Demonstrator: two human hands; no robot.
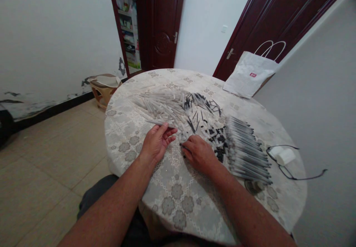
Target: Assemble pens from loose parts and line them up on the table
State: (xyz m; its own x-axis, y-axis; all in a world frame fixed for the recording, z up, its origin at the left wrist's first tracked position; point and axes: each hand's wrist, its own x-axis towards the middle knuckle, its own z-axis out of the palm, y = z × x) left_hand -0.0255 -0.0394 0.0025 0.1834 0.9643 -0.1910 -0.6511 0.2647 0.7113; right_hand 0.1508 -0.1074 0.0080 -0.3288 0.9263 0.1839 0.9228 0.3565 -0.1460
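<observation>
My left hand [157, 141] is closed, thumb against fingers, on a whitish translucent pen barrel [153, 121] that points to the left. To its right, my right hand [199, 153] is low over the tablecloth, fingers pinched on a small dark pen part [185, 148] that mostly hides behind them. Beyond the left hand lies a loose heap of pale pen barrels [161, 104]. Thin dark-tipped refills [198, 99] lie behind the right hand. Small black and white pen pieces [218, 143] are scattered beside it. Farther right, pens [247, 152] lie stacked in a row.
The round table has a flowered cloth [178, 193]. Eyeglasses [287, 174] and a white object [286, 156] lie at the right, near a small round container [253, 186]. A white paper bag [249, 72] stands at the back right. A stool [102, 89] is left of the table.
</observation>
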